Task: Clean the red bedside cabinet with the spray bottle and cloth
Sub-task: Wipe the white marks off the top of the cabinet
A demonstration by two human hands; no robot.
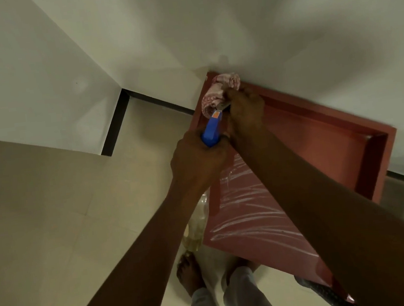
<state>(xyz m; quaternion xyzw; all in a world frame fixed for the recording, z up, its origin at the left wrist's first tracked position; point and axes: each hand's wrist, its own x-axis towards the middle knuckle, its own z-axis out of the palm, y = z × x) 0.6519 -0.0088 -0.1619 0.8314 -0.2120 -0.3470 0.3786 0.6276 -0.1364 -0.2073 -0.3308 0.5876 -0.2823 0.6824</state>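
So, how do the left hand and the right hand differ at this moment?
The left hand grips the blue head of the clear plastic spray bottle; the right hand holds the crumpled pink patterned cloth. The right hand reaches the back corner of the red cabinet top; the left hand is nearer, at its left edge. Both have curled fingers.

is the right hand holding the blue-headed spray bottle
No, the left hand grips the blue-headed spray bottle; the right hand holds a pink cloth.
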